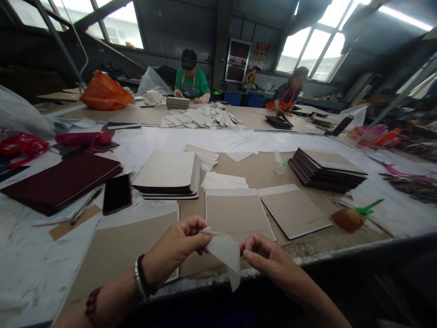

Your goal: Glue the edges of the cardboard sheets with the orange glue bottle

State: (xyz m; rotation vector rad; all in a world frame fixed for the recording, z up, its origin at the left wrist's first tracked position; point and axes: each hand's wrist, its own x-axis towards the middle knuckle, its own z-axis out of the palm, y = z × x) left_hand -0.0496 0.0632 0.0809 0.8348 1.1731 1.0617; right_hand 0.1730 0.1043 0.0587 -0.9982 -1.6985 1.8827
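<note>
Foremost, paper slip [226,251], pinched fast in the grip of left hand [177,253] and right hand [268,260]. Beyond slip: board panel [235,214], cover stack [169,175], phone [117,193]. Paper-covered table [259,169]; windowed workshop.

We see a dim workshop with dark walls [177,27]. Bright windows [312,48] (set high) light our long bench [30,259].

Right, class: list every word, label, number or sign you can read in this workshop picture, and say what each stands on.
No text here can be read.
The red poster far across the room: print too small and blurred.
The framed board beside it: nothing legible.
The white paper piece pinched between the left hand and the right hand: blank.
The phone: screen dark, nothing shown.
</note>
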